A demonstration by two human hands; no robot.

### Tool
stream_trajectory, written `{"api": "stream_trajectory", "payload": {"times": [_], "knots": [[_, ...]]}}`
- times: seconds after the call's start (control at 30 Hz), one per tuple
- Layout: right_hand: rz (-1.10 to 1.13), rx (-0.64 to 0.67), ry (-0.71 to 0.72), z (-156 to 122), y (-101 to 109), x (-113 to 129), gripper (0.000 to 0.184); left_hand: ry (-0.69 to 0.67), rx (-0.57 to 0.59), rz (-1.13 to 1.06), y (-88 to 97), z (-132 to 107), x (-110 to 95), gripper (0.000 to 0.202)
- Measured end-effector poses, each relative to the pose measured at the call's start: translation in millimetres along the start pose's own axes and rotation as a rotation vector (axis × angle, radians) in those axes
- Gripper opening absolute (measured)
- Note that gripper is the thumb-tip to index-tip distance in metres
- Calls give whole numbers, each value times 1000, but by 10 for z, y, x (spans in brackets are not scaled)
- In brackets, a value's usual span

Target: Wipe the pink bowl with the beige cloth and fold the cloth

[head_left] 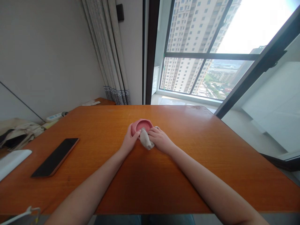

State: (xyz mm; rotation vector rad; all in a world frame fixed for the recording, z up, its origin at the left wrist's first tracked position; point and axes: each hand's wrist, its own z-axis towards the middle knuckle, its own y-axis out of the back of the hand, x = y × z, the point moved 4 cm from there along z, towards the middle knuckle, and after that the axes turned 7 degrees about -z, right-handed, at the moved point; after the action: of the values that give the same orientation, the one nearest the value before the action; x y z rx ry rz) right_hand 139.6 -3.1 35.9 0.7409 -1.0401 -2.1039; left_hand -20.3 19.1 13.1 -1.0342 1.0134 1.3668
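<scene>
A small pink bowl (143,124) with a faceted outside is tipped toward me over the middle of the wooden table. My left hand (129,139) grips it by the left side, with the thumb near the front rim. A light grey cloth (146,140) is bunched at the bowl's front right edge and hangs down below it. My right hand (160,139) has its fingers closed on this cloth and presses it against the bowl. The fingertips of the right hand are partly hidden by the cloth, and the left fingers are hidden behind the bowl.
A dark phone (56,157) lies on the table (187,175) to the left, beside a white object (14,161). Fabric items (21,132) and a power strip (56,116) are at the far left edge. A curtain (107,53) and large window stand beyond.
</scene>
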Motion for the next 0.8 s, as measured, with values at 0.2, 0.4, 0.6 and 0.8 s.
{"api": "stream_trajectory", "payload": {"times": [0.2, 0.4, 0.6, 0.8], "knots": [[-19, 19, 42, 17, 28, -22, 22, -26, 137, 118, 140, 147, -80, 46], [-27, 17, -35, -17, -94, -35, 16, 4, 81, 14, -36, -2, -6, 65], [201, -81, -55, -47, -36, 9, 12, -69, 91, 78, 36, 55, 18, 43], [456, -553, -757, -349, -46, -381, 22, 17, 166, 18, 45, 70, 25, 38]]}}
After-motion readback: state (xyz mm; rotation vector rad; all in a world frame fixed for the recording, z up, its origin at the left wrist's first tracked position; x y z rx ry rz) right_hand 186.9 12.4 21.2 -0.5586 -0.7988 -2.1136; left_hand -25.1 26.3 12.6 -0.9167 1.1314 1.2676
